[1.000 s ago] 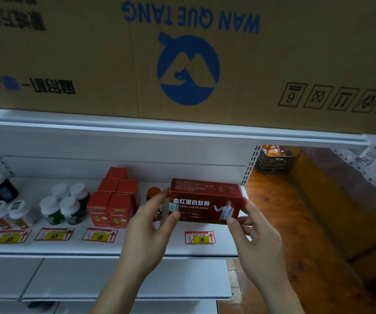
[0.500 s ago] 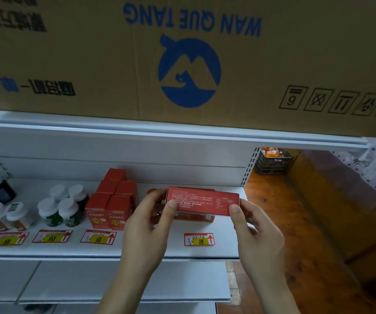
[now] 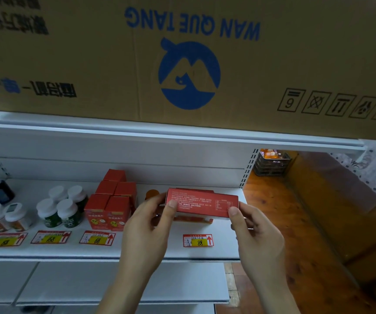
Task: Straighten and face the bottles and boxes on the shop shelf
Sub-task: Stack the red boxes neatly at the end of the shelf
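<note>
A long red box [image 3: 201, 205] hangs just above the white shelf [image 3: 223, 248], its fine-print panel turned up toward me. My left hand [image 3: 147, 225] pinches its left end with the thumb on top, and my right hand [image 3: 255, 230] pinches its right end the same way. Under the box a strip of a second red box [image 3: 194, 220] shows on the shelf. Left of my hands stand several small red cartons [image 3: 111, 207], then white-capped green bottles [image 3: 61, 209] and clear bottles [image 3: 8, 215]. An orange-capped bottle [image 3: 152, 194] is partly hidden behind my left fingers.
Price tags [image 3: 198, 240] line the shelf's front. A big brown carton [image 3: 182, 64] sits on the shelf above, close overhead. The shelf ends right of the box; beyond lie wooden floor [image 3: 284, 211] and a dark crate [image 3: 272, 164]. Lower shelves [image 3: 114, 284] jut out below.
Both hands tipped the long red box so its front face turned away and the fine-print panel came up, then lowered it toward the shelf.
</note>
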Available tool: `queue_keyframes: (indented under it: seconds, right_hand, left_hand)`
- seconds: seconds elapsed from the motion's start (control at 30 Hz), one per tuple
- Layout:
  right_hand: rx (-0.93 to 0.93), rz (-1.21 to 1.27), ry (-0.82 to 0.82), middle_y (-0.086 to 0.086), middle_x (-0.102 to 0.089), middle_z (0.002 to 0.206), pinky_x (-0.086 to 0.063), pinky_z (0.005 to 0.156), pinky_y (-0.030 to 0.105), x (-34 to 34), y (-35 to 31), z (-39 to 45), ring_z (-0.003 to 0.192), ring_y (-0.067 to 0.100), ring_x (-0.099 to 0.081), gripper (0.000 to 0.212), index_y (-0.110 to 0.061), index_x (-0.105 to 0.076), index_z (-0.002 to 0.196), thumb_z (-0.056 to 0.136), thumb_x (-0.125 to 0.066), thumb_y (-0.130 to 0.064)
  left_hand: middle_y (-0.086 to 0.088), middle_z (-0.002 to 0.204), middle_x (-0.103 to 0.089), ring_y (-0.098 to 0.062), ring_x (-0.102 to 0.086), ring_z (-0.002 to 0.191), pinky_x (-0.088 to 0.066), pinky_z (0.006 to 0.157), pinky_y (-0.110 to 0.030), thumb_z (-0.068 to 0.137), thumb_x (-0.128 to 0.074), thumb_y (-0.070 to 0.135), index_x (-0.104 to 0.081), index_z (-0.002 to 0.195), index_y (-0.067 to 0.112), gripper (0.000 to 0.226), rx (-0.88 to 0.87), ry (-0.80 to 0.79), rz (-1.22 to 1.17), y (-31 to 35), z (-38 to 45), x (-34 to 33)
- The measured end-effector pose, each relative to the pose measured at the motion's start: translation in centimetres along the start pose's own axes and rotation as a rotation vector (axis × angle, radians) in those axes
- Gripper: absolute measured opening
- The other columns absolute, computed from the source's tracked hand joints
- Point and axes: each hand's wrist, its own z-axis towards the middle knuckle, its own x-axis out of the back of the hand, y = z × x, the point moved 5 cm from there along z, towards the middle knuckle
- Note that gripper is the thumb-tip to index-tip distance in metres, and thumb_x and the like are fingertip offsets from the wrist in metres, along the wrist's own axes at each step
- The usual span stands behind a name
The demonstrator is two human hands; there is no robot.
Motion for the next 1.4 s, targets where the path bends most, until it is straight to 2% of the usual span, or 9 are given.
queue_keyframes:
  seconds: [0.1, 0.23, 0.37, 0.53, 0.83, 1.03, 1.2, 1.3, 1.4]
  right_hand:
    - [-0.030, 0.052, -0.016, -0.029, -0.068, 0.090, -0.054, 0.070, 0.009, 0.0, 0.1, 0.0, 0.093, -0.003, -0.066, 0.021, -0.045, -0.059, 0.104, 0.085, -0.059, -0.052]
    - [-0.084, 0.103, -0.041, -0.039, -0.064, 0.089, -0.055, 0.067, 0.010, -0.1, 0.1, 0.0, 0.090, -0.010, -0.066, 0.020, -0.036, -0.060, 0.097, 0.084, -0.059, -0.052]
    - [-0.120, 0.120, -0.012, -0.022, -0.069, 0.083, -0.057, 0.062, 0.015, 0.0, 0.6, 0.1, 0.086, -0.002, -0.070, 0.030, -0.029, -0.059, 0.092, 0.078, -0.059, -0.056]
    - [-0.100, 0.120, -0.088, -0.024, -0.061, 0.106, -0.050, 0.064, 0.004, -0.4, 0.7, -0.1, 0.100, -0.018, -0.059, 0.022, -0.048, -0.054, 0.103, 0.086, -0.064, -0.038]
    - [-0.082, 0.166, -0.106, -0.020, -0.062, 0.111, -0.049, 0.068, 0.004, -0.7, 0.7, -0.3, 0.100, -0.014, -0.061, 0.025, -0.047, -0.056, 0.101, 0.087, -0.067, -0.031]
    - [-0.068, 0.154, -0.105, -0.019, -0.063, 0.112, -0.052, 0.071, 0.006, -0.5, 0.6, -0.3, 0.102, -0.013, -0.061, 0.026, -0.051, -0.054, 0.103, 0.081, -0.065, -0.041]
    - [-0.037, 0.131, -0.101, -0.027, -0.066, 0.107, -0.050, 0.076, 0.005, -0.5, 0.7, -0.4, 0.103, -0.011, -0.062, 0.029, -0.049, -0.058, 0.107, 0.087, -0.070, -0.031]
    - [-0.026, 0.030, -0.081, -0.042, -0.061, 0.103, -0.052, 0.077, 0.010, -0.3, 0.8, -0.4, 0.100, -0.009, -0.062, 0.032, -0.052, -0.056, 0.106, 0.087, -0.072, -0.032]
    - [-0.008, -0.014, -0.046, -0.041, -0.062, 0.094, -0.049, 0.070, 0.010, -0.4, 0.5, -0.4, 0.097, -0.011, -0.060, 0.041, -0.053, -0.052, 0.109, 0.086, -0.074, -0.029]
  left_hand:
    - [0.041, 0.092, -0.063, 0.010, -0.057, 0.096, -0.042, 0.070, -0.005, 0.087, -0.053, 0.058, -0.059, 0.100, 0.059, 0.015, 0.015, -0.008, 0.033, 0.3, -0.1, 0.3]
    - [0.029, 0.091, -0.069, 0.010, -0.062, 0.093, -0.046, 0.068, -0.004, 0.091, -0.057, 0.048, -0.065, 0.103, 0.040, 0.017, 0.048, -0.043, -0.056, 0.4, -0.3, 0.0]
    - [0.022, 0.089, -0.072, 0.009, -0.065, 0.088, -0.051, 0.069, -0.008, 0.085, -0.061, 0.049, -0.064, 0.093, 0.032, 0.019, 0.078, 0.008, -0.122, 0.3, -0.4, 0.1]
    - [0.016, 0.098, -0.075, 0.004, -0.069, 0.095, -0.055, 0.081, -0.013, 0.089, -0.073, 0.022, -0.064, 0.105, 0.031, 0.021, 0.136, -0.024, -0.186, -0.6, -0.5, -0.3]
    - [0.016, 0.114, -0.070, 0.004, -0.066, 0.102, -0.056, 0.084, -0.015, 0.092, -0.069, 0.021, -0.056, 0.108, 0.053, 0.037, 0.098, -0.059, -0.114, -0.3, -0.8, -0.2]
    - [0.018, 0.114, -0.070, 0.008, -0.065, 0.101, -0.056, 0.084, -0.014, 0.091, -0.070, 0.026, -0.059, 0.134, 0.028, 0.045, 0.136, -0.063, -0.146, -0.9, -0.6, -0.2]
    - [0.027, 0.104, -0.069, 0.015, -0.063, 0.096, -0.051, 0.076, -0.004, 0.092, -0.069, 0.021, -0.059, 0.117, 0.040, 0.033, 0.110, -0.104, -0.141, -0.7, -0.7, -0.2]
    - [0.023, 0.105, -0.070, 0.008, -0.065, 0.100, -0.056, 0.085, -0.016, 0.092, -0.070, 0.019, -0.059, 0.117, 0.040, 0.034, 0.087, -0.090, -0.081, -0.7, -0.6, 0.1]
    - [0.021, 0.108, -0.066, -0.001, -0.062, 0.103, -0.054, 0.085, -0.023, 0.090, -0.072, 0.022, -0.057, 0.115, 0.050, 0.039, 0.012, -0.043, -0.007, -0.5, -0.5, 0.4]
